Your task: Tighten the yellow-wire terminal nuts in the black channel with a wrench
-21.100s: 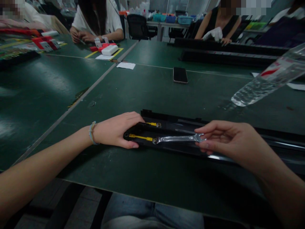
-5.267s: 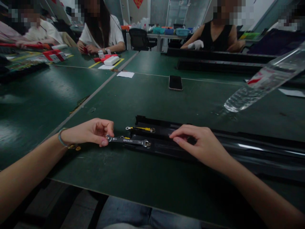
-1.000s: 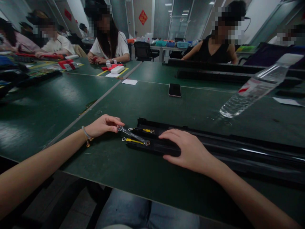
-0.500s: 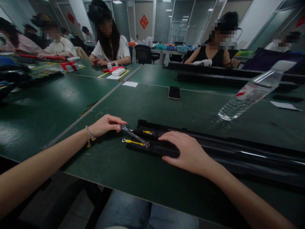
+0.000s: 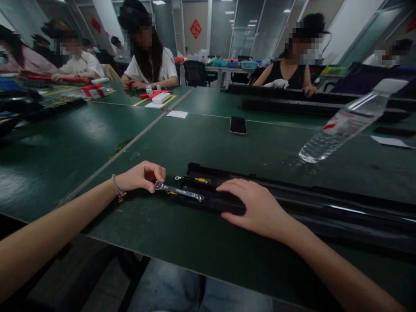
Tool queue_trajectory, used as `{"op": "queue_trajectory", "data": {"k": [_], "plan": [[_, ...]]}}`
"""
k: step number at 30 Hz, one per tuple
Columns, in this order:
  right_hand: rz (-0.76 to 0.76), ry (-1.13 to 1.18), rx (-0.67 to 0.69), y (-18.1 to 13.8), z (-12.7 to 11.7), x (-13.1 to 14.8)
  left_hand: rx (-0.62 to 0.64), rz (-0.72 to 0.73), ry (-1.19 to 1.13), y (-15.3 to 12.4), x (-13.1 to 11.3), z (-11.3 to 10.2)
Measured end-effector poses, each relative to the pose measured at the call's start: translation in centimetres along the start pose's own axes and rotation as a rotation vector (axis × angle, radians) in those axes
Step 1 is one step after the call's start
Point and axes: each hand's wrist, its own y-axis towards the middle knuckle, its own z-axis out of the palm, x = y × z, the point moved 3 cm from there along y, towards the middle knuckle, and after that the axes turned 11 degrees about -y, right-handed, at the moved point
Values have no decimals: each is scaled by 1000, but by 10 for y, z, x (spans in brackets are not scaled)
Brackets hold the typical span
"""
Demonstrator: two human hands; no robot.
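1. Your left hand (image 5: 150,177) has thumb and fingers pinched on the left end of the wrench (image 5: 178,191).
2. That end has just swung toward you, the right end staying put as pivot — apparently a short turning stroke, though you cannot tell whether any fastener moved with it.
3. The wrench's long axis now runs left to right, its right end slightly nearer you, roughly along the rail (image 5: 325,212).
4. Its right end sits over the rail's near side; what lies under it is hidden.
5. The wrench now covers most of the near lead (image 5: 173,193); the far lead (image 5: 190,178) lies clear.
6. Your right hand (image 5: 253,208) spans the rail, thumb and fingers apart — clamped or merely resting, you cannot tell.
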Motion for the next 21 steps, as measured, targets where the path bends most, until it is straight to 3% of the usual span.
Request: {"op": "queue_trajectory", "data": {"k": [5, 15, 21], "plan": [[4, -6, 6, 0, 0, 0, 101, -5, -7, -3, -2, 8], [3, -17, 4, 1, 1, 1, 73, -44, 12, -4, 0, 7], [13, -40, 20, 0, 1, 1, 35, 48, 15, -2, 0, 0]]}}
